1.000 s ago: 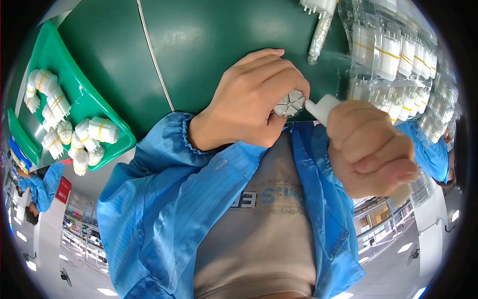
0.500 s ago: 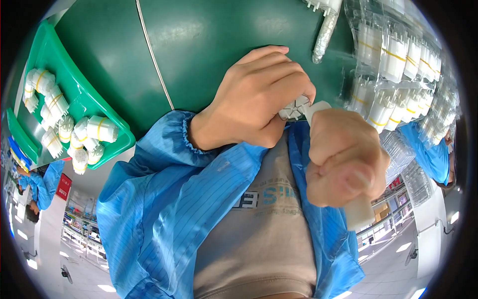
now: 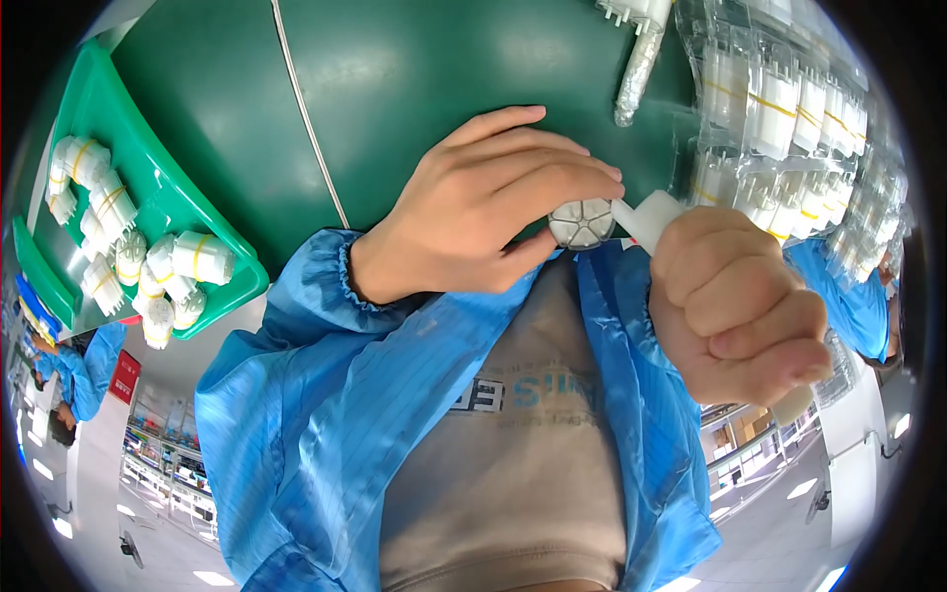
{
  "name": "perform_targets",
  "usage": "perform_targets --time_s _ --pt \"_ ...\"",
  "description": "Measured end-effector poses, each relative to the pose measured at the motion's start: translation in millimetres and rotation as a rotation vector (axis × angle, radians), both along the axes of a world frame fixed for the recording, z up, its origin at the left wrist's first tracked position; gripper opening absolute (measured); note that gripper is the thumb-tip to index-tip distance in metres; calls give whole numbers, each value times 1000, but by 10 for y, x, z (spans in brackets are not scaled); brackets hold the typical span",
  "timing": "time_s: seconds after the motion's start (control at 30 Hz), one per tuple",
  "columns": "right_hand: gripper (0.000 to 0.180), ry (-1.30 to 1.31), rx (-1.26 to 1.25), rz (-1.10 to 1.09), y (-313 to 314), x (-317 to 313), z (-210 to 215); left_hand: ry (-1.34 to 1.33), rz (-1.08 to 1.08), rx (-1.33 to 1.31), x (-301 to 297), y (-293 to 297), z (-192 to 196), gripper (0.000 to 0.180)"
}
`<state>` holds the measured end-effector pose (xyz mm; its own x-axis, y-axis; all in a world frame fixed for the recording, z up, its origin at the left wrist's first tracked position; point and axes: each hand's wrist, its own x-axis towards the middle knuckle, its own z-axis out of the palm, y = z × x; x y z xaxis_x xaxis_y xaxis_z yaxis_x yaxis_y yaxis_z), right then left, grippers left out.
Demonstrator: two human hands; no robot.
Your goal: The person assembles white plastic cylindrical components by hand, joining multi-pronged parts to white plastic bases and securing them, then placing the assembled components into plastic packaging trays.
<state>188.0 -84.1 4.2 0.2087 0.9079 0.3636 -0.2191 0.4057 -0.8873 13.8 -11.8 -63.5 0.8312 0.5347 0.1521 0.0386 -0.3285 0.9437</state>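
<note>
My left hand is bent around a round, pale part whose end face is divided into wedge-shaped segments. Its thumb lies below the part and its fingers stretch across the top; the rest of the part is hidden. To the right, my right hand is closed in a fist around a white tool. The tool's narrow tip points left, close beside the round part; whether they touch, I cannot tell. Its rounded handle end shows below the fist.
At left, a green bin holds several white cylindrical parts with yellow bands. Clear plastic trays of similar parts are stacked at right. A foil-wrapped piece lies on the green table. A thin cable crosses it.
My right fist has moved right with the white tool and turned. My left hand has shifted slightly left, its fingers straighter, and the round part's segmented face shows more fully.
</note>
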Motion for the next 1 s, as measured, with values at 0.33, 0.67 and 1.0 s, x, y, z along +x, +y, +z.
perform_targets --time_s 0.33,0.67,1.0 --pt "49 -219 -14 132 38 100 -47 4 11 71 41 9 12 45" --pt "49 -32 -16 71 -15 -25 -59 -84 25 123 144 -5 -82 38" --pt "45 -431 -122 -154 52 -440 83 -44 -35 144 108 20 -70 37"
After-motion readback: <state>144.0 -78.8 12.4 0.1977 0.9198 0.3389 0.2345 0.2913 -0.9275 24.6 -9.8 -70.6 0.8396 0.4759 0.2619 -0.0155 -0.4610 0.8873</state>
